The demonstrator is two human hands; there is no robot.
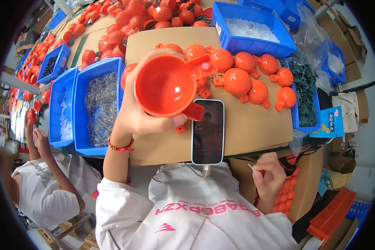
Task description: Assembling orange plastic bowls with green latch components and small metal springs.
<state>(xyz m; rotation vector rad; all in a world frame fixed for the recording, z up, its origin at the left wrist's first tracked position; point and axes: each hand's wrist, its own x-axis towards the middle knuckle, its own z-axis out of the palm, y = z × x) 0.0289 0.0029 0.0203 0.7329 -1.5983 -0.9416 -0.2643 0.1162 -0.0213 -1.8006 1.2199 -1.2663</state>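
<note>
My left hand (130, 114) grips a glossy orange plastic cup (162, 89), its round hollow facing up and its two square lugs pointing right. It is held above a sheet of brown cardboard (254, 129). Lower right, in front of my shirt, my right hand (268, 175) is closed in a pinch on a small thin white piece (251, 167), too small to name. Between the hands, a phone (207, 131) with a dark screen and a cable at its lower end lies on the cardboard. Several orange domed parts (237, 81) sit behind it, dome up.
Blue bins stand around: one of metal springs (102, 104), one of small white rings (63, 121), one of clear pieces (250, 31) and one of dark green parts (306, 96). Orange parts (133, 16) pile at the back. At left, another person (50, 183) works.
</note>
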